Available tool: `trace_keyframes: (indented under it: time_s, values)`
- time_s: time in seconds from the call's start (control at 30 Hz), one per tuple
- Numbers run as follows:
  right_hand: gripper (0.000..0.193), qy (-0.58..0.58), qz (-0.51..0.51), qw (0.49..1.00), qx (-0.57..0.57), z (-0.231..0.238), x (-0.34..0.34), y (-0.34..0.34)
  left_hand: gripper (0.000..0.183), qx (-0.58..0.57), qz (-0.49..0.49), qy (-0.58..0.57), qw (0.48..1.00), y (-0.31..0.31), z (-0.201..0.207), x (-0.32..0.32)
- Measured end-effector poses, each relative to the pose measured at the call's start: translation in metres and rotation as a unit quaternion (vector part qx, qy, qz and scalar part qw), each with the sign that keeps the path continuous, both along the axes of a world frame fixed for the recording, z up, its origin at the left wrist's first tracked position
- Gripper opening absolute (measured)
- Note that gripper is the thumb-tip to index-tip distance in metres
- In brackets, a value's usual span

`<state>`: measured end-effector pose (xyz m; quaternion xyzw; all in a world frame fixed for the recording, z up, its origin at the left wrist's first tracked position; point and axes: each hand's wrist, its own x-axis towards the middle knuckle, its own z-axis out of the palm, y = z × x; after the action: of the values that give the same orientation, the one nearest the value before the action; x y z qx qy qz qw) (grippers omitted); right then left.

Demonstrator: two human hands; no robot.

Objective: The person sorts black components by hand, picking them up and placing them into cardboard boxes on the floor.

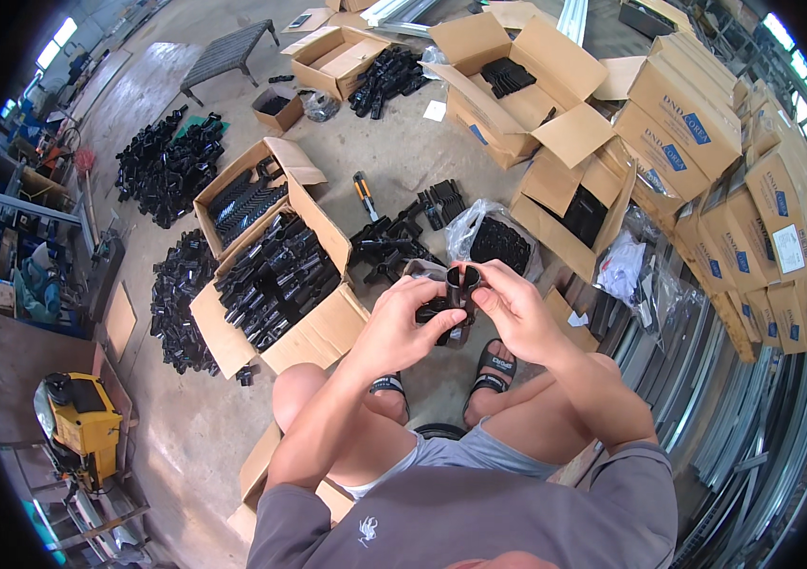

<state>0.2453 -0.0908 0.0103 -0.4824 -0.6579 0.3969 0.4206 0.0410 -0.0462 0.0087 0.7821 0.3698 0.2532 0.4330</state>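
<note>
Both hands meet in front of my knees around a black plastic connector piece (458, 292). My left hand (405, 327) grips its lower body from the left. My right hand (510, 303) pinches its upper tube end from the right. The part's open round end faces up toward the camera. On the floor just beyond the hands lies a small heap of similar black parts (386, 248) and a clear plastic bag (491, 239) holding more of them.
An open cardboard box (275, 284) packed with black parts sits to the left, another box (244, 194) behind it. Loose black piles (168, 163) lie farther left. Stacked cartons (697, 142) and metal profiles (745, 408) fill the right. A yellow machine (81, 422) stands at lower left.
</note>
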Motion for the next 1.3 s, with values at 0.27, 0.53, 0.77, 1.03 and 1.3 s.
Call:
trace_keyframes:
  time_s: [0.27, 0.53, 0.77, 1.03, 1.3]
  values:
    - [0.036, -0.01, -0.008, 1.0, -0.009, -0.012, -0.004, -0.007, 0.033, 0.057, -0.006, 0.016, 0.998, -0.004, -0.01, 0.003]
    - [0.034, -0.027, -0.015, 1.0, 0.0, -0.009, -0.004, -0.012, 0.031, -0.048, -0.025, 0.031, 0.998, -0.005, -0.004, -0.001]
    - [0.032, -0.045, -0.081, 0.994, 0.049, 0.001, 0.005, -0.006, 0.108, -0.147, -0.011, -0.098, 0.984, 0.001, -0.009, -0.008]
    - [0.03, 0.256, -0.152, 0.952, -0.066, 0.003, 0.014, -0.002, 0.119, -0.136, -0.029, -0.155, 0.978, 0.002, -0.037, 0.009]
    - [0.031, 0.269, -0.16, 0.944, -0.105, 0.001, 0.011, -0.001, 0.071, -0.204, 0.01, -0.196, 0.959, -0.009, -0.031, 0.018]
